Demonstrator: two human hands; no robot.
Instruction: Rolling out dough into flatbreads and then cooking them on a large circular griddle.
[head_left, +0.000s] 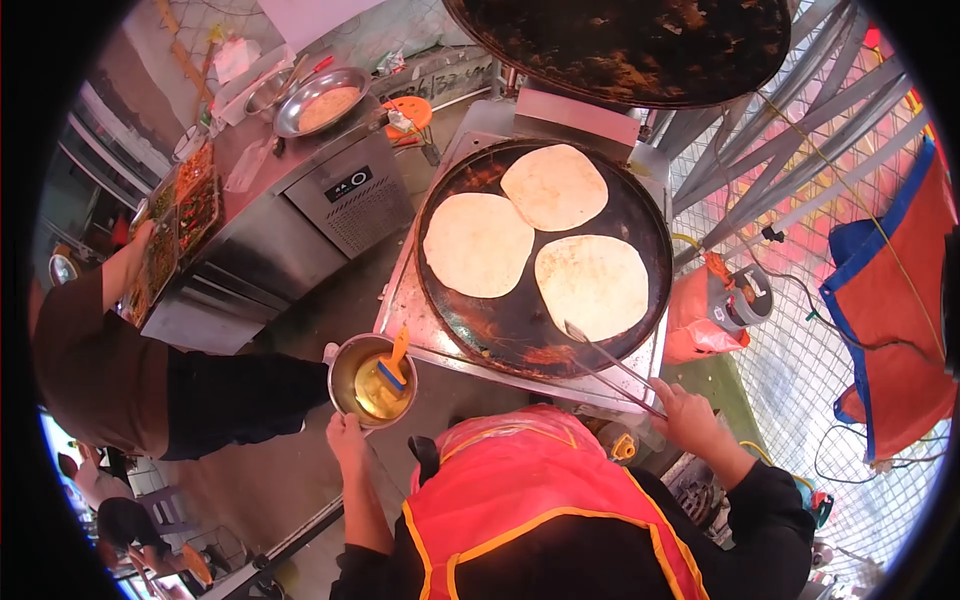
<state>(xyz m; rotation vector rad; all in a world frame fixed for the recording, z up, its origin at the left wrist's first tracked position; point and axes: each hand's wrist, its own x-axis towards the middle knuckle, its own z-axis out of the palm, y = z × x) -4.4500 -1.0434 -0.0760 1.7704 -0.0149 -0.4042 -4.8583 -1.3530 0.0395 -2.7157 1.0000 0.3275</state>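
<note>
Three round flatbreads lie on a large black griddle (480, 330): a left one (478, 246), a back one (555, 187) and a front-right one (592, 281). My right hand (684, 416) grips long metal tongs (619, 367). One tip of the tongs is at the lower edge of the front-right flatbread; the other reaches over the bare griddle nearby. At the griddle's front left, my left hand (348, 439) holds a metal pot (337, 390) by its near side. Yellow oil (369, 397) sits in the pot, and an orange-and-blue brush (394, 364) leans inside it.
The raised griddle lid (630, 45) overhangs the back. At left, a co-worker (105, 367) reaches toward trays of chopped food (196, 195) on a steel counter (262, 232), which also bears a metal bowl (356, 79). A gas cylinder (739, 300) and wire mesh are right.
</note>
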